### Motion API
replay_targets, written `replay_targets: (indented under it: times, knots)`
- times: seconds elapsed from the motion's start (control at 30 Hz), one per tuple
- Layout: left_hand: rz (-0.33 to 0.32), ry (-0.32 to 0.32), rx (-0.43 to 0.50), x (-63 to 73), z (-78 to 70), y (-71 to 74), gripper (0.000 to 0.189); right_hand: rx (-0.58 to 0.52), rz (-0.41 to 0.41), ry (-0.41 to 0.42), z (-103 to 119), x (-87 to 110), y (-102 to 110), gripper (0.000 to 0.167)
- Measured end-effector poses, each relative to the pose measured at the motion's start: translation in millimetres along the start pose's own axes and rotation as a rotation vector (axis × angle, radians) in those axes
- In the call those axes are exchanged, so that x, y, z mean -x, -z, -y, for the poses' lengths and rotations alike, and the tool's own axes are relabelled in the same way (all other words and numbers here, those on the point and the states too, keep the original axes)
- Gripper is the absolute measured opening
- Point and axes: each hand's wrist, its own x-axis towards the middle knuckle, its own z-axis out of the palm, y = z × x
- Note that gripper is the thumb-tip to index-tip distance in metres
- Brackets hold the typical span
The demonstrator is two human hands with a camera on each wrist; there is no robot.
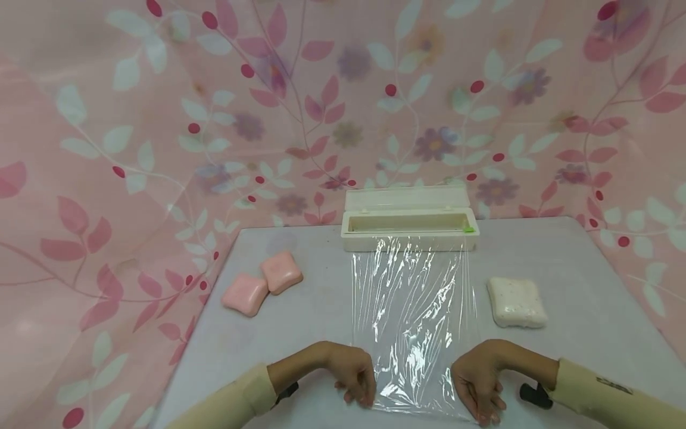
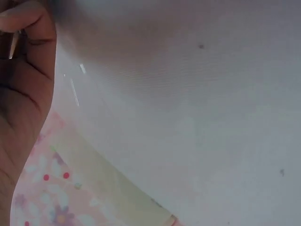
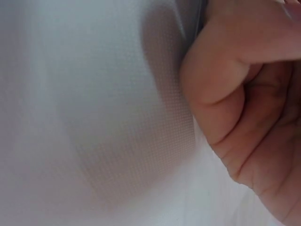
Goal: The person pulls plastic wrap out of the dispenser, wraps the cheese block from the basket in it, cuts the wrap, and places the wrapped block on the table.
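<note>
A sheet of clear cling film (image 1: 415,322) stretches over the table from a white dispenser box (image 1: 409,243) toward the near edge. My left hand (image 1: 351,372) pinches the film's near left corner, fingers curled. At the near right corner my right hand (image 1: 479,381) grips the film the same way. In the left wrist view the curled left hand (image 2: 26,80) shows at the left edge. The right wrist view has the bent fingers and palm of the right hand (image 3: 249,108) at its right; the film there is hard to make out.
Two pink soap bars (image 1: 245,294) (image 1: 281,272) lie touching at the left of the table (image 1: 316,298). A white bar (image 1: 517,302) lies right of the film. The box's lid (image 1: 405,198) stands raised, with a green piece (image 1: 468,229) on its rim. Floral cloth (image 1: 343,107) hangs behind.
</note>
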Motion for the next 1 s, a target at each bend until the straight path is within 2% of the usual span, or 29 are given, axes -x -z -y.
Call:
replay_targets:
  times: [0.07, 0.13, 0.27, 0.33, 0.37, 0.43, 0.53, 0.6, 0.63, 0.7, 0.77, 0.83, 0.87, 0.93, 1.0]
  knots:
    - [-0.034, -0.006, -0.084, 5.3, -4.8, -3.1, 0.012, 0.01, -0.019, 0.001, 0.1, 0.6, -1.6, 0.004]
    - [-0.052, -0.016, -0.126, 10.6, -8.1, -3.9, 0.014, 0.008, -0.036, -0.005, 0.0, 1.3, -2.8, 0.003]
    - [-0.064, -0.055, -0.021, 23.1, -3.5, 2.5, 0.019, 0.025, -0.061, -0.025, 0.3, 2.2, -4.3, 0.004]
    - [-0.101, -0.082, 0.018, 33.2, 2.1, 10.8, 0.021, 0.031, -0.061, -0.03, 0.3, 1.9, -4.3, 0.004]
    - [-0.133, -0.097, 0.022, 39.5, 4.6, 16.5, 0.021, 0.025, -0.057, -0.033, 0.3, 1.6, -4.3, 0.004]
    - [-0.241, -0.11, -0.05, 55.0, 8.5, 30.1, 0.018, 0.004, -0.047, -0.035, 0.2, 0.7, -3.8, 0.003]
    - [-0.464, -0.057, -0.214, 83.9, 10.8, 55.0, 0.01, -0.017, -0.044, -0.032, -0.8, -0.6, -3.1, 0.003]
    - [-0.626, 0.027, -0.32, 103.8, 15.1, 71.1, 0.009, -0.012, -0.052, -0.032, -1.0, -0.8, -3.5, 0.003]
    - [-0.706, 0.097, -0.37, 113.2, 17.6, 78.1, 0.011, -0.003, -0.058, -0.033, -1.0, -0.6, -3.8, 0.003]
    - [-0.855, 0.273, -0.462, 129.7, 24.3, 88.6, 0.022, 0.016, -0.068, -0.04, -0.6, 0.0, -4.3, 0.004]
    - [-0.961, 0.46, -0.546, 141.5, 37.0, 95.8, 0.034, 0.026, -0.073, -0.05, 0.0, 0.7, -4.6, 0.004]
    - [-1.022, 0.634, -0.601, 149.2, 49.0, 99.3, 0.045, 0.03, -0.075, -0.053, 0.1, 1.0, -5.0, 0.004]
    - [-1.037, 0.694, -0.622, 152.2, 55.2, 100.1, 0.052, 0.031, -0.073, -0.056, -0.1, 1.0, -4.9, 0.004]
    - [-1.039, 0.766, -0.651, 156.1, 68.1, 101.3, 0.062, 0.031, -0.075, -0.05, -0.7, 0.6, -5.4, 0.005]
    - [-1.025, 0.8, -0.662, 159.0, 77.6, 101.8, 0.072, 0.029, -0.077, -0.049, -1.4, 0.5, -6.0, 0.005]
